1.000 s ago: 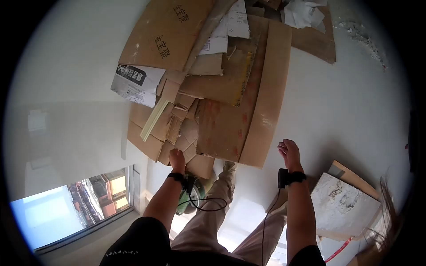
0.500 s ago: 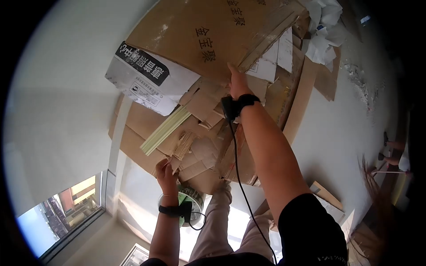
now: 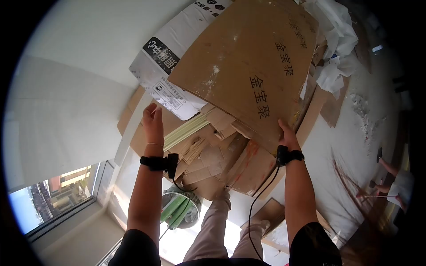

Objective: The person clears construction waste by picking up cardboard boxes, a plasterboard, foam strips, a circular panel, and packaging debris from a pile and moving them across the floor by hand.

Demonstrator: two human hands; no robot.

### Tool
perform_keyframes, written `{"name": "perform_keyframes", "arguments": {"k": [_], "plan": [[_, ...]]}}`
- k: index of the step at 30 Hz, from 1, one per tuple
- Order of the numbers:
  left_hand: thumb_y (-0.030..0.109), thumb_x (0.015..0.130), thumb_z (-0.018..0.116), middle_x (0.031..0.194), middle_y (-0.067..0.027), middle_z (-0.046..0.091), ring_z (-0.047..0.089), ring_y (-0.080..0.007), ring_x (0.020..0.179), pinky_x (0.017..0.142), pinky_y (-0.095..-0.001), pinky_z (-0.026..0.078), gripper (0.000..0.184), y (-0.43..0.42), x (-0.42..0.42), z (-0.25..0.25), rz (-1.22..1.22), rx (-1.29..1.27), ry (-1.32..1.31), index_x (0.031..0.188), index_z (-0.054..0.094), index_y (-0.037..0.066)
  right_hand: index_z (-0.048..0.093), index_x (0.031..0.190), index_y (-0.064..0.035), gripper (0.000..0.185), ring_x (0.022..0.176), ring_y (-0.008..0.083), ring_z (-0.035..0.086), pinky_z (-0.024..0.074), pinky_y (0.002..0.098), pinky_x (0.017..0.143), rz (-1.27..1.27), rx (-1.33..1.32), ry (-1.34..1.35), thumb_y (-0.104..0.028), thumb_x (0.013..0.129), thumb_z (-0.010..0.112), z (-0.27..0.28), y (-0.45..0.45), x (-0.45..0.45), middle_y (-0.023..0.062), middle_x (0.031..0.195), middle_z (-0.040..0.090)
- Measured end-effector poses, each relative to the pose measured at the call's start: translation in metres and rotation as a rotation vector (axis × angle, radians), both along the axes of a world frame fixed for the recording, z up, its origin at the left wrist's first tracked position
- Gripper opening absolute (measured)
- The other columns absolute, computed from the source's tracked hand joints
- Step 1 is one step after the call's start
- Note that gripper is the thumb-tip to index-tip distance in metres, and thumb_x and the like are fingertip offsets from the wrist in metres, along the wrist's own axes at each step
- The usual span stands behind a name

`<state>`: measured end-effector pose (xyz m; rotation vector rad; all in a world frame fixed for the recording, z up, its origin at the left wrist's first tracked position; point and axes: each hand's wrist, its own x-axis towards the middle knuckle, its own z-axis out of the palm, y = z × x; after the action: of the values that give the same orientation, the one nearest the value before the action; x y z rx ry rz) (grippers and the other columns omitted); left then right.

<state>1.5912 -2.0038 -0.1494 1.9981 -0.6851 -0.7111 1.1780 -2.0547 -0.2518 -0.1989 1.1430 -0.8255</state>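
Observation:
A large brown cardboard sheet with printed characters slants over a pile of flattened cardboard. My right hand grips its lower right edge, the thumb on top and the other fingers mostly hidden beneath. To the left, my left hand is raised over the pile with its fingers loosely bent and apart, and nothing shows in it. Close to that hand lies a white printed carton, partly covered by the brown sheet. Pale yellow-green strips lie on the pile just right of my left wrist.
Below the pile stands a round bin with green pieces inside. White crumpled wrapping lies at the upper right. A window is at lower left. Another person is at the far right, near thin brown twigs.
The brown sheet has shifted right and toward me with my right hand at its edge. My left hand has moved up from the pile's lower edge to near the white carton, its fingers loosening.

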Motion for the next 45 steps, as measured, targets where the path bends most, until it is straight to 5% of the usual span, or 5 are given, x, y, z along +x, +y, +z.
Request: {"name": "perform_keyframes", "arguments": {"k": [5,9,24,37,45], "plan": [[0.042,0.077,0.058,0.107,-0.0170,0.053,0.052,-0.0279,0.096,0.083,-0.0338,0.041,0.059,-0.041,0.001,-0.051,-0.497,0.279,-0.434,0.113,0.046,-0.004,0.038,0.123,-0.0013,0.051,0.111,0.0238,0.045,0.0372,0.0361,0.093,0.029,0.173,-0.099,-0.018,0.079,0.057,0.029,0.130,-0.083,0.0105,0.122,0.045],[0.055,0.079,0.047,0.102,-0.0094,0.056,0.054,-0.0195,0.086,0.073,-0.0233,0.040,0.065,-0.021,-0.055,-0.056,-0.618,0.790,0.353,0.112,0.049,0.000,0.038,0.123,-0.0006,0.051,0.111,0.0237,0.045,0.0369,0.0361,0.093,-0.142,0.331,-0.138,-0.020,0.079,0.056,0.026,0.230,-0.124,0.0109,0.120,0.047],[0.036,0.083,0.053,0.112,-0.0101,0.050,0.052,-0.0209,0.097,0.079,-0.0315,0.044,0.053,0.246,-0.284,-0.082,-0.572,0.528,0.404,0.119,0.041,-0.002,0.053,0.101,0.0062,0.040,0.080,0.0138,0.057,0.0465,0.0275,0.071,-0.337,0.119,0.758,-0.017,0.072,0.066,0.088,0.499,-0.244,0.0100,0.089,0.060],[0.042,0.083,0.048,0.085,-0.0122,0.058,0.055,-0.0186,0.073,0.065,-0.0292,0.045,0.049,0.405,-0.647,-0.119,-1.337,0.438,0.329,0.096,0.053,-0.004,0.049,0.101,0.0083,0.036,0.077,0.0149,0.058,0.0475,0.0254,0.068,-0.962,0.202,0.989,-0.015,0.077,0.061,0.197,0.781,-0.409,0.0124,0.089,0.060],[0.045,0.075,0.059,0.082,-0.0113,0.061,0.058,-0.0240,0.076,0.070,-0.0315,0.046,0.052,0.487,-0.855,-0.146,-1.799,0.061,0.100,0.093,0.056,-0.003,0.049,0.102,0.0072,0.036,0.079,0.0154,0.056,0.0455,0.0262,0.071,-1.429,0.399,1.019,-0.017,0.078,0.060,0.052,0.956,-0.379,0.0126,0.091,0.059]]}}
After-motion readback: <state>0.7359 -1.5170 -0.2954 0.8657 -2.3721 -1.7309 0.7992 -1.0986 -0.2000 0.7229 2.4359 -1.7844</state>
